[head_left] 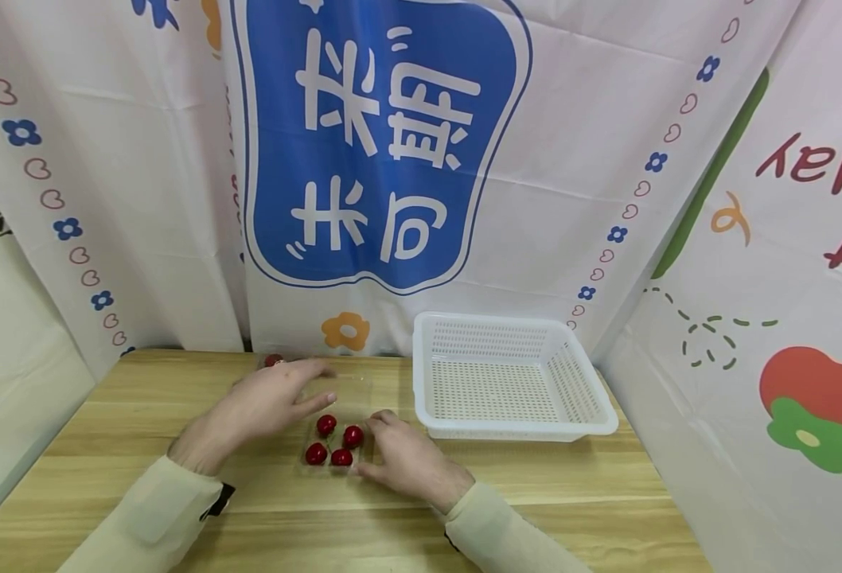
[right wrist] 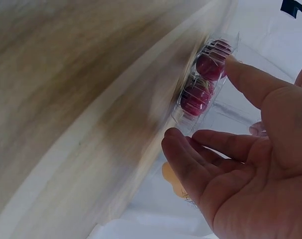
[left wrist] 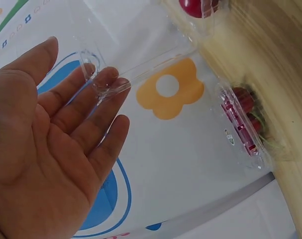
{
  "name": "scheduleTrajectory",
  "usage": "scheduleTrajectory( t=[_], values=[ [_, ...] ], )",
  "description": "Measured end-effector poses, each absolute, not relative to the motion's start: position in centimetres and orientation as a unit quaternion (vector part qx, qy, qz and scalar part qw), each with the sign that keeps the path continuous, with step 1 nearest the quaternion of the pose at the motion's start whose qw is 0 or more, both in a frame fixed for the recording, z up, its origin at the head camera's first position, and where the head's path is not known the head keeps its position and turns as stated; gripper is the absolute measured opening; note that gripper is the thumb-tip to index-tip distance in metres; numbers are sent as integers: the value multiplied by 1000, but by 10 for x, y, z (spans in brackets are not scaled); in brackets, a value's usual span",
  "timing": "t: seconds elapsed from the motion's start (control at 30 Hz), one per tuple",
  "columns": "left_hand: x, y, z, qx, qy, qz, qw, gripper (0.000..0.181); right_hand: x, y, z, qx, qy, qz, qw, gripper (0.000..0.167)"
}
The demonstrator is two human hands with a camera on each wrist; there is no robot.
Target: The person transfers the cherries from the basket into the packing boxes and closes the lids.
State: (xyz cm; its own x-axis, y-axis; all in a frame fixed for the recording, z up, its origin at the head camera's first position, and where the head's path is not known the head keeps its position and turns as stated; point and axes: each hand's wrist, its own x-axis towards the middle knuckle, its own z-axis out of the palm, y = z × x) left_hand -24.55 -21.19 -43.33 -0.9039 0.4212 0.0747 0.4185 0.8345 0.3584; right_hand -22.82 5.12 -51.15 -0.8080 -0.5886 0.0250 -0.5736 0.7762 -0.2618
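Observation:
Several red cherries (head_left: 352,436) lie in a clear plastic clamshell box (head_left: 329,473) on the table, its transparent lid (left wrist: 155,64) raised at the back. My left hand (head_left: 267,398) is over the box's left side, and its fingertips touch the lid's edge with the fingers fairly straight. To the right of the box is my right hand (head_left: 417,461). In the right wrist view, its thumb reaches one end of the box's side and its loosely bent fingers are by the other end.
A white perforated plastic basket (head_left: 514,430) stands at the back right of the wooden table (head_left: 306,533). Behind my left hand is another clear pack (left wrist: 245,124) with red fruit inside, close to the printed curtain (head_left: 571,143) at the table's rear edge.

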Motion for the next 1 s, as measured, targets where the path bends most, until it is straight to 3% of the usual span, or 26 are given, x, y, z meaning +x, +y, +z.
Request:
scheduleTrajectory(
  t=[0.37,1.0],
  values=[
    [-236,-208,-445,246,951,188,4,37,-230,54,-516,-303,945,-122,14,65],
    [-220,-197,-471,270,950,159,2,34,-228,59,-515,-296,947,-124,22,60]
  ],
)
